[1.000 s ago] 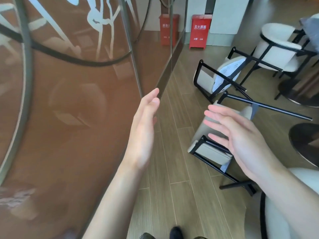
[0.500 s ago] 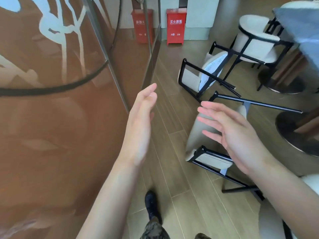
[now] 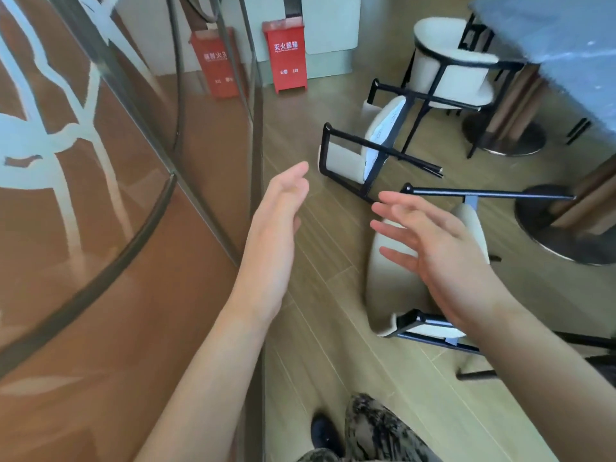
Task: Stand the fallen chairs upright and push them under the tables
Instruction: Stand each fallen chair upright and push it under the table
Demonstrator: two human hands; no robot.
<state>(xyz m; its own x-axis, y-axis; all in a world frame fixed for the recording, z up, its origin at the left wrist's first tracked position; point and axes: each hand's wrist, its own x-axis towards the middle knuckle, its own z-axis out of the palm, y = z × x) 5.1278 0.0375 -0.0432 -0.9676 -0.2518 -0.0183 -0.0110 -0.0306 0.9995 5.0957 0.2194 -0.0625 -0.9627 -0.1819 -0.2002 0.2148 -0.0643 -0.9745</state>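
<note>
Two cream chairs with black metal frames lie tipped over on the wooden floor. The near fallen chair [image 3: 390, 291] lies just below my right hand [image 3: 436, 251], its legs pointing right. The far fallen chair [image 3: 346, 158] lies beyond it, toward the back. My right hand hovers above the near chair with fingers spread and holds nothing. To the left, my left hand [image 3: 276, 235] is raised beside the glass wall, fingers straight, empty. An upright cream chair [image 3: 456, 71] stands at a table [image 3: 566, 38] at the back right.
A brown glass partition [image 3: 100, 211] runs along the left. A red fire-extinguisher box [image 3: 289, 61] stands at the back wall. Two round table bases [image 3: 506, 135] [image 3: 563, 228] sit on the right. My shoe [image 3: 325, 431] and patterned trouser leg show at the bottom.
I have stepped forward; the fallen chairs sit closer and lower in view. Both hands stay open and have drifted slightly toward the near chair.
</note>
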